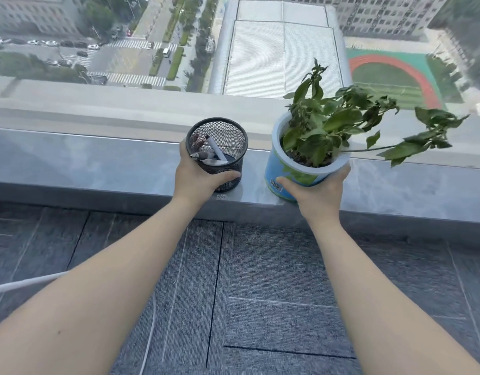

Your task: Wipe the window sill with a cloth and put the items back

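Left hand (196, 175) wrapped around a black mesh pen cup (217, 151) — thumb across the near side, fingers round the far left wall. Cup tilts slightly toward the camera; its base is at the sill surface, near the front edge, can't tell if it's resting or just lifted. Inside: a white pen (215, 151) leaning up, and a darker pen (203, 156) lying across the rim with its tip poking out left.

Right hand (314, 192) grips a plant pot (293, 177) from below and the right side — thumb on the near face, fingers up along the right wall under the rim. Pot is white-rimmed with blue-green print, tipped toward the camera, lower edge over the front edge of the sill. Leafy green plant (333, 125) in it, one long stem drooping out to the right.

Cup and pot sit side by side, close but apart.

Grey stone window sill (84, 163) runs the full width, glossy, bare to the left of the cup and right of the pot. Window glass behind, streets and rooftops far below. Grey carpet tiles (260, 280) under the arms; a white cable (25, 284) crosses the floor at left.
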`<action>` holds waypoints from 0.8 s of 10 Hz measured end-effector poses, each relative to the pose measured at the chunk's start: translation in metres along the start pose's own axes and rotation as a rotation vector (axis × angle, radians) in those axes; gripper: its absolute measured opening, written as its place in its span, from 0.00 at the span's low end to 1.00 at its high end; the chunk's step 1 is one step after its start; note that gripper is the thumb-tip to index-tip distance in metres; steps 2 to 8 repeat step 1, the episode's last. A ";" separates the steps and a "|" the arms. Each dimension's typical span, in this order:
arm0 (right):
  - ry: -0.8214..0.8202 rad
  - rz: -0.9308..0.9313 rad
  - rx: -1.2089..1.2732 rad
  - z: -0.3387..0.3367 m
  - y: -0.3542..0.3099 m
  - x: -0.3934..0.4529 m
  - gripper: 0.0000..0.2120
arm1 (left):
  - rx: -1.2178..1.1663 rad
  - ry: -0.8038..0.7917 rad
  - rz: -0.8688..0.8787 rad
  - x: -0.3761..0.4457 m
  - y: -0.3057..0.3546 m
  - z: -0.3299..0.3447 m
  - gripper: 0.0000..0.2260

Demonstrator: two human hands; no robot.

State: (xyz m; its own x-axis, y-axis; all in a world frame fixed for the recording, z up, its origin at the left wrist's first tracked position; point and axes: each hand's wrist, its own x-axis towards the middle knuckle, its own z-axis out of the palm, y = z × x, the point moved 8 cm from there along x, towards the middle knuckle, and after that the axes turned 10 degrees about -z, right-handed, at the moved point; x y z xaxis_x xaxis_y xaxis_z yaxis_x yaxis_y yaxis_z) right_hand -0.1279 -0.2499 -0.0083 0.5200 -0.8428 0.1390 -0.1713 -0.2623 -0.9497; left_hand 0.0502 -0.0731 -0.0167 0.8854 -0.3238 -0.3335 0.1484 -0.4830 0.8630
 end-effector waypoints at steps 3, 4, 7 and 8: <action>-0.025 0.061 0.059 0.002 0.000 -0.004 0.50 | -0.014 -0.059 -0.031 0.004 -0.012 0.006 0.46; -0.025 0.061 0.059 0.002 0.000 -0.004 0.50 | -0.014 -0.059 -0.031 0.004 -0.012 0.006 0.46; -0.025 0.061 0.059 0.002 0.000 -0.004 0.50 | -0.014 -0.059 -0.031 0.004 -0.012 0.006 0.46; -0.025 0.061 0.059 0.002 0.000 -0.004 0.50 | -0.014 -0.059 -0.031 0.004 -0.012 0.006 0.46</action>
